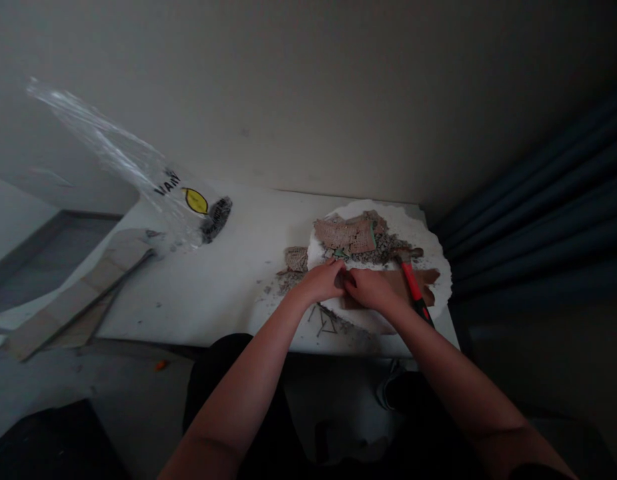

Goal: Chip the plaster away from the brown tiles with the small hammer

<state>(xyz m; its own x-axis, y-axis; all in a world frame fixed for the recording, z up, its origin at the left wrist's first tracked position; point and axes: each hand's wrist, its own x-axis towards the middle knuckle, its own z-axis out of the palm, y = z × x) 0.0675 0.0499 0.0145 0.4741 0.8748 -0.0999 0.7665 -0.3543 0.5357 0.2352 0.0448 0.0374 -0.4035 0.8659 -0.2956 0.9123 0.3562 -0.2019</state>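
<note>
My left hand [324, 281] and my right hand [371, 288] meet over a ragged-edged white sheet [441, 283]. Fingers of both are closed together around something small and dark, mostly hidden by them. Beneath my right hand lies a flat brown piece [357, 301], perhaps cardboard. A hammer [412, 283] with a red and black handle rests on the sheet, right of my right hand. Just beyond my hands sits a brown, rough-textured slab [346, 235] with a green edge, among grey crumbs [383, 249]. A similar rough chunk [295, 259] lies beyond my left wrist.
Several thin sticks or nails [326, 323] lie near the white table's [228, 293] front edge. A clear plastic bag [188, 200] with dark contents stands at the back left. Long cardboard pieces [83, 293] overhang the left end. A dark curtain [548, 180] hangs at right.
</note>
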